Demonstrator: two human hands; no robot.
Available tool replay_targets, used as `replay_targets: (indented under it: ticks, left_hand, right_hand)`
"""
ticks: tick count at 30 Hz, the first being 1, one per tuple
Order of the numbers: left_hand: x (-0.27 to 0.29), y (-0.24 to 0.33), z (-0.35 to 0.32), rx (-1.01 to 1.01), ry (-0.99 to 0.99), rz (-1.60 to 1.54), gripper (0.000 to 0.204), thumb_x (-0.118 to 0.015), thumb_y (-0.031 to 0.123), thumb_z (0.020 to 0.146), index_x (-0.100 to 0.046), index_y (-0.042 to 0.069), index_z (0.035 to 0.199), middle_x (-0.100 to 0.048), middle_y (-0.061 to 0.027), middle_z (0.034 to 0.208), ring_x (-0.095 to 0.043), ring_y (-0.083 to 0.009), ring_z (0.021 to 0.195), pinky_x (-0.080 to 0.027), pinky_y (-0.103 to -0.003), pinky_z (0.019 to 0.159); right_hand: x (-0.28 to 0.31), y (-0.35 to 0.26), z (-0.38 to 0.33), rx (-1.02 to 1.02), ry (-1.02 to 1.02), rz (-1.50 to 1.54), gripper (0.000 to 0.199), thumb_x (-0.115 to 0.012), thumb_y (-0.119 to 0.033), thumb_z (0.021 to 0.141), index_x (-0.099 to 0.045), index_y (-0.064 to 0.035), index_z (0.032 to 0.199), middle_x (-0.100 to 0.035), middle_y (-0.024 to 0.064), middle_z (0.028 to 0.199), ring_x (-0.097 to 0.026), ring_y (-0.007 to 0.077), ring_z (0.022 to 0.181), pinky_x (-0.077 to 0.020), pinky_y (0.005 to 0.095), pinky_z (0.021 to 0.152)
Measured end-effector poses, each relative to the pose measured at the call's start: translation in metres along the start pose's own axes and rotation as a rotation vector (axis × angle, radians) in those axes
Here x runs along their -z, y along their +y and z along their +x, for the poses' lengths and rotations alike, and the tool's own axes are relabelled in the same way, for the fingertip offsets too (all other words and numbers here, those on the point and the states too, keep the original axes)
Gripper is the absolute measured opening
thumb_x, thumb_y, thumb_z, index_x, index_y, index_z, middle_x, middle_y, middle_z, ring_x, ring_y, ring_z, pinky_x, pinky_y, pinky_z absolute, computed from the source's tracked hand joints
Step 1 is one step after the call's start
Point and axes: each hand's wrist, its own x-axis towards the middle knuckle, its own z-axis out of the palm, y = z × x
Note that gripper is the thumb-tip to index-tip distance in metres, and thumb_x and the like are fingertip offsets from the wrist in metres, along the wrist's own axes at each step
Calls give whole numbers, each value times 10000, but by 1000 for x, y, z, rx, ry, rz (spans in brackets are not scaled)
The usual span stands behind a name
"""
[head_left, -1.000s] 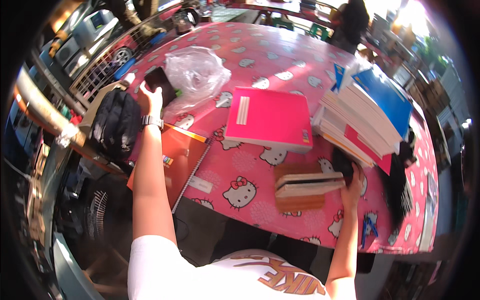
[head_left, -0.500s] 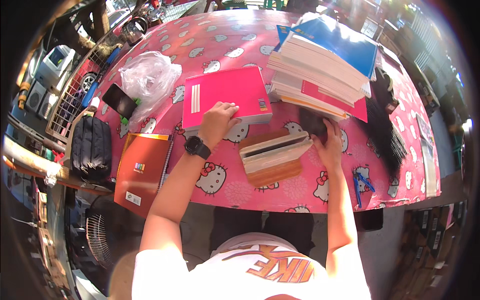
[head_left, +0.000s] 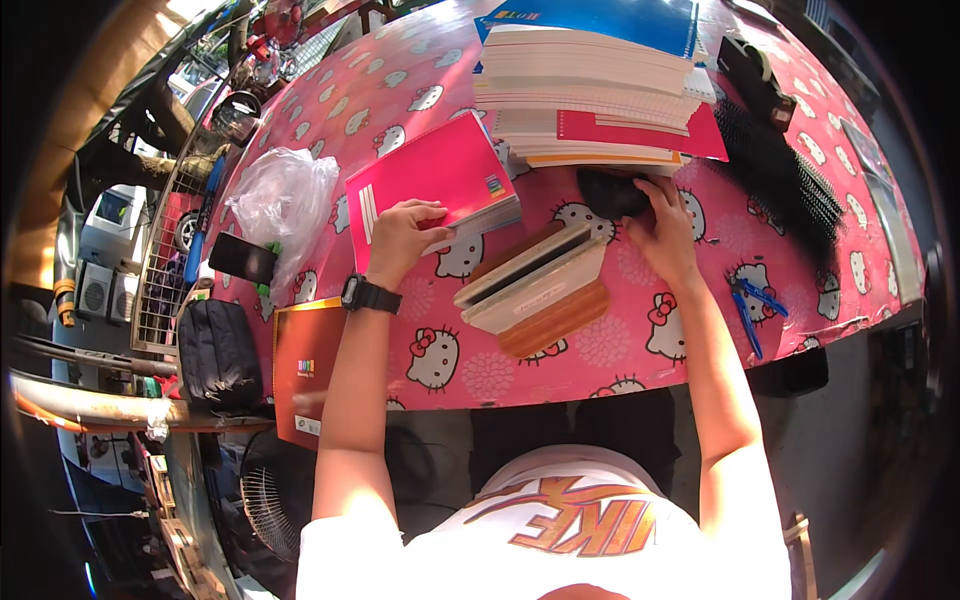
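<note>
My left hand (head_left: 408, 235) bends over the near edge of a pink notebook (head_left: 440, 180), which tops a small stack. The fingers lie on the cover and the thumb is along the edge. My right hand (head_left: 665, 222) has its fingers and thumb round the right end of a black rounded thing (head_left: 606, 192), whose kind I cannot make out. That thing lies just in front of a tall notebook stack (head_left: 600, 100) with a blue cover on top. Between my hands sits a tan and beige wooden-looking block (head_left: 540, 290) with a dark slot.
Blue-handled pliers (head_left: 750, 310) lie at the right, near a black mesh item (head_left: 785, 180) and a black tape dispenser (head_left: 755, 85). At left are a clear plastic bag (head_left: 285, 190), a phone (head_left: 242, 257), a black pouch (head_left: 218, 350) and a brown notebook (head_left: 305, 360).
The view has shifted and turned. The pink notebook now sits more slanted under my left hand. The black thing by my right hand, blurred before, shows clearly now.
</note>
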Motion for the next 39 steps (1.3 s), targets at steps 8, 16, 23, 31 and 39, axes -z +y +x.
replay_targets:
  ticks: [8, 16, 23, 31, 39]
  left_hand:
    - [1, 2, 2, -19, -8, -1, 337, -795, 127, 660, -704, 36, 972, -671, -106, 1023, -643, -183, 919, -505, -274, 804]
    - [4, 1, 2, -7, -31, -18, 321, -786, 135, 682, -701, 33, 974, -671, -112, 1029, -643, -176, 938, -501, -269, 820]
    - [6, 2, 1, 16, -38, -35, 261, -728, 150, 765, -688, 29, 993, -675, -117, 1000, -645, -180, 931, -499, -274, 804]
    - [55, 27, -21, -190, 722, 66, 205, -544, 147, 927, -615, -24, 1014, -610, -104, 796, -558, -145, 698, -451, -299, 642]
    - [18, 181, -109, -538, 447, 61, 262, -710, 28, 729, -660, 32, 986, -620, -92, 852, -584, -239, 756, -487, -335, 653]
  right_hand:
    - [2, -2, 0, -19, -5, -3, 565, -699, -213, 685, -532, -123, 1217, -479, 96, 1286, -455, 316, 1177, -355, 452, 934]
    - [1, -2, 0, -27, -10, 2, 552, -688, -202, 687, -540, -123, 1213, -476, 94, 1296, -461, 316, 1172, -352, 450, 936]
    - [0, 1, -1, -16, 0, 19, 561, -687, -195, 681, -536, -122, 1217, -478, 96, 1293, -463, 321, 1167, -356, 447, 934]
    - [19, -11, 4, 73, 357, 119, 420, -655, -194, 756, -575, -57, 1145, -594, 118, 1118, -555, 255, 1003, -451, 351, 805]
    - [94, -106, 24, -726, -628, 1473, 333, -625, -263, 855, -606, 7, 1050, -643, 56, 769, -584, 114, 647, -418, 223, 521]
